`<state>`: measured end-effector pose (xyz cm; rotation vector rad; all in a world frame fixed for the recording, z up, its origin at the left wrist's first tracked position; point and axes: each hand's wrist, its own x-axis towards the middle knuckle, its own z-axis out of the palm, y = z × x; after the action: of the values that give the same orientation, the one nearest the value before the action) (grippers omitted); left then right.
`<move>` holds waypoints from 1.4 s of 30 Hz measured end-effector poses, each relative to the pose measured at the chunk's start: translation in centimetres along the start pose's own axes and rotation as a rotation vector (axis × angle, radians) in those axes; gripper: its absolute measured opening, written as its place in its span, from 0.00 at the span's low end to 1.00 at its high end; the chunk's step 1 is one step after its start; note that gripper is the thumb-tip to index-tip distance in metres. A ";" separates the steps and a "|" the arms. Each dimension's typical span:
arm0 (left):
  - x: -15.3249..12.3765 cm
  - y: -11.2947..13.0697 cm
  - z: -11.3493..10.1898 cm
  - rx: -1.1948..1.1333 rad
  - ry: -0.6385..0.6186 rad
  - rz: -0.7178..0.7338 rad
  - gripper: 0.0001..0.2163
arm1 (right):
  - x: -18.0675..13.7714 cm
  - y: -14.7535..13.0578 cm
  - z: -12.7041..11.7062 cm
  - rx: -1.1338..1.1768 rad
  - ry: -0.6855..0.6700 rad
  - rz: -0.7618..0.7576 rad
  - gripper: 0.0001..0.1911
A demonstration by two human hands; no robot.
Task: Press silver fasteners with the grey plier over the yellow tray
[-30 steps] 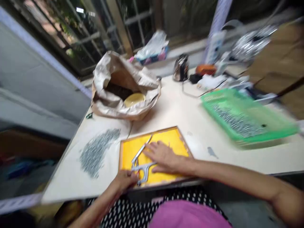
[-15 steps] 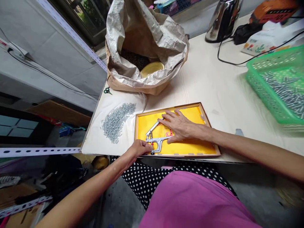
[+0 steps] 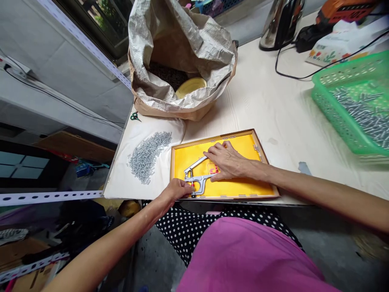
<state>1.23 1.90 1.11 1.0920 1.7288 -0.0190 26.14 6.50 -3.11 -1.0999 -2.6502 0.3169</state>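
A wooden-framed tray with a yellow floor (image 3: 240, 142) lies at the table's near edge. Silver hand-press pliers (image 3: 194, 173) rest in it, handles spread towards the far right. My right hand (image 3: 226, 160) lies on the handles with its fingers stretched over them. At the jaw end of the pliers, my left hand (image 3: 176, 188) has its fingers pinched together; whatever is between them is too small to make out. A small red piece shows under my right hand.
A pile of small metal pins (image 3: 147, 156) lies on white paper left of the tray. A crumpled sack (image 3: 179, 52) holds a yellow bowl (image 3: 191, 86). A green basket (image 3: 352, 101) of pins stands at the right. A kettle (image 3: 281, 20) and cables are behind.
The view has dropped and closed in on the table since a second ago. Both hands stay at the pliers; my right hand has shifted slightly along the handles.
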 end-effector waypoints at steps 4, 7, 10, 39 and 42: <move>-1.5 -0.2 0.5 0.282 0.178 0.223 0.16 | -0.1 -0.2 0.6 0.006 -0.002 -0.012 0.32; -1.9 0.3 1.7 0.546 0.428 0.582 0.14 | -0.4 -0.8 0.8 0.019 0.000 0.001 0.28; -0.6 1.7 2.9 0.731 0.399 0.820 0.26 | -0.7 -1.6 0.3 0.016 -0.033 0.037 0.28; 0.5 0.8 7.9 0.881 0.464 1.037 0.08 | 2.0 2.0 0.2 -0.125 -0.036 0.118 0.10; -0.3 0.6 7.8 0.744 0.491 1.152 0.08 | 1.8 2.5 0.5 -0.063 0.056 0.076 0.12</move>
<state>7.47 -1.76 -1.93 2.6942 1.2376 0.3757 26.45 9.48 -4.01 -1.2134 -2.5901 0.2154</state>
